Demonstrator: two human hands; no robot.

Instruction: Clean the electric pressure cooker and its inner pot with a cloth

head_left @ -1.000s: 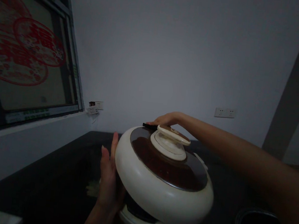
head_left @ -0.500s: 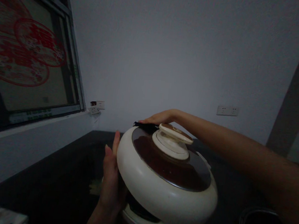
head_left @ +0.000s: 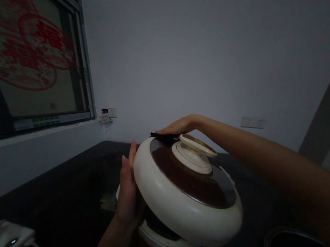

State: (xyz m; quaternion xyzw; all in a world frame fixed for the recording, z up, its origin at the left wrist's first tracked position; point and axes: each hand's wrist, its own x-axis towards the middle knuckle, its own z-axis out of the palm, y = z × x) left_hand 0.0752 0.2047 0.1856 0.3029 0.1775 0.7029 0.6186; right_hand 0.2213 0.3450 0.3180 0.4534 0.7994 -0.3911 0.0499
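In the middle stands a cream and brown electric cooker; its rounded lid point(head_left: 184, 216) has a brown top and a cream knob point(head_left: 196, 145). The lid tilts, and a dark gap shows below its left front above the cream base point(head_left: 170, 244). My left hand point(head_left: 130, 186) grips the lid's left side, thumb and fingers upright against it. Over the far edge of the lid reaches my right hand point(head_left: 175, 126), pressing a black cloth point(head_left: 165, 138) to the brown top. Its fingertips are partly hidden behind the lid and knob.
The cooker is on a dark countertop point(head_left: 82, 177) against a white wall. A sink rim point(head_left: 268, 244) lies at the right front, a whitish object point(head_left: 2, 236) at the left front. Sockets point(head_left: 252, 122) are on the wall; a window point(head_left: 36, 59) with red decorations is at left.
The view has shifted slightly, so cooker and hands appear a little further right. My right hand and the cloth stay at the lid's far edge; my left hand keeps its hold.
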